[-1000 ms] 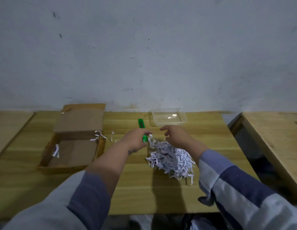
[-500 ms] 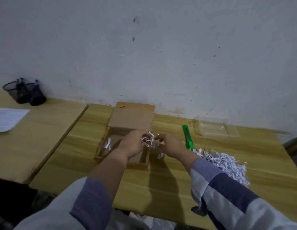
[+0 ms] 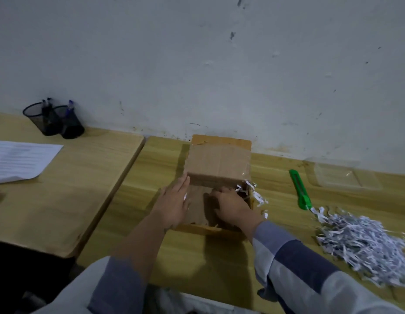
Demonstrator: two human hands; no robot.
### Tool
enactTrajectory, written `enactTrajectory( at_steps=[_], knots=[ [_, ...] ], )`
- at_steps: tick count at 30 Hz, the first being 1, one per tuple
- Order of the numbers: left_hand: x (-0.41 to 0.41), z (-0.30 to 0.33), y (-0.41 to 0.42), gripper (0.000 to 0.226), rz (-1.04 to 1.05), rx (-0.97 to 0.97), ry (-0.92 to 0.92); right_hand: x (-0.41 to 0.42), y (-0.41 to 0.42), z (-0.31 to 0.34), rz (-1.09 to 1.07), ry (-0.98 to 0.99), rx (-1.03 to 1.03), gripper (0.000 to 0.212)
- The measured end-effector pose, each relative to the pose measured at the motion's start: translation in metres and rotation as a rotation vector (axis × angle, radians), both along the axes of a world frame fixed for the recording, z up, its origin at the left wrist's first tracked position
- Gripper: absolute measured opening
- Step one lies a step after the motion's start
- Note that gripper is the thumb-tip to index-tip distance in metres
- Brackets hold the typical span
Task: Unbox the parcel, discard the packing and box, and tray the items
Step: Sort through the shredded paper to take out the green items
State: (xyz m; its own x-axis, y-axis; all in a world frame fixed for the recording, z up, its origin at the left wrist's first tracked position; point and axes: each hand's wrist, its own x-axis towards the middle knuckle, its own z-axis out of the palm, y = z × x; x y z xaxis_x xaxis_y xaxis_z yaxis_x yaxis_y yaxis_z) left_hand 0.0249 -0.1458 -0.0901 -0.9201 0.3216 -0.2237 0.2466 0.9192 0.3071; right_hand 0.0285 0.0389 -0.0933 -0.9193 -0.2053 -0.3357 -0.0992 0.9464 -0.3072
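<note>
Cardboard, brown and matte, the open box (image 3: pixel 216 164) sits at the tabletop's (image 3: pixel 138 200) far edge, its flap up against the wall. Left hand (image 3: pixel 173 206) lies flat-fingered on the box's left side; right hand (image 3: pixel 234 206) curls inside, pinching white paper shreds (image 3: pixel 249 189). Rightward: green cutter (image 3: pixel 300 189), clear plastic tray (image 3: pixel 341 175), crinkled shredded pile (image 3: pixel 364 241).

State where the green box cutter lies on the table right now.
In the head view the green box cutter lies right of the cardboard box, between the clear tray and the shredded paper pile.
</note>
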Motion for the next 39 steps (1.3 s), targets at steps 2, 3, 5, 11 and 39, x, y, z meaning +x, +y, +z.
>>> enactTrajectory(
  at_steps=[2, 3, 5, 11, 39],
  knots=[
    [0.006, -0.005, -0.005, 0.06, 0.014, 0.088, 0.01, -0.002, -0.013, -0.008, -0.002, 0.039, 0.004, 0.049],
    [0.008, -0.007, -0.006, 0.058, 0.025, 0.126, 0.018, -0.005, -0.019, -0.009, 0.0, 0.064, -0.008, 0.049],
    [0.011, -0.01, -0.007, 0.058, 0.054, 0.176, 0.02, -0.01, -0.032, -0.011, -0.003, 0.082, -0.06, 0.049],
    [0.01, -0.014, -0.009, 0.065, 0.055, 0.175, 0.028, -0.023, -0.062, -0.022, -0.082, 0.07, -0.138, 0.043],
    [0.009, -0.012, -0.002, 0.061, 0.091, 0.023, 0.07, 0.006, -0.003, 0.002, -0.005, 0.159, 0.301, 0.041]
  ],
)
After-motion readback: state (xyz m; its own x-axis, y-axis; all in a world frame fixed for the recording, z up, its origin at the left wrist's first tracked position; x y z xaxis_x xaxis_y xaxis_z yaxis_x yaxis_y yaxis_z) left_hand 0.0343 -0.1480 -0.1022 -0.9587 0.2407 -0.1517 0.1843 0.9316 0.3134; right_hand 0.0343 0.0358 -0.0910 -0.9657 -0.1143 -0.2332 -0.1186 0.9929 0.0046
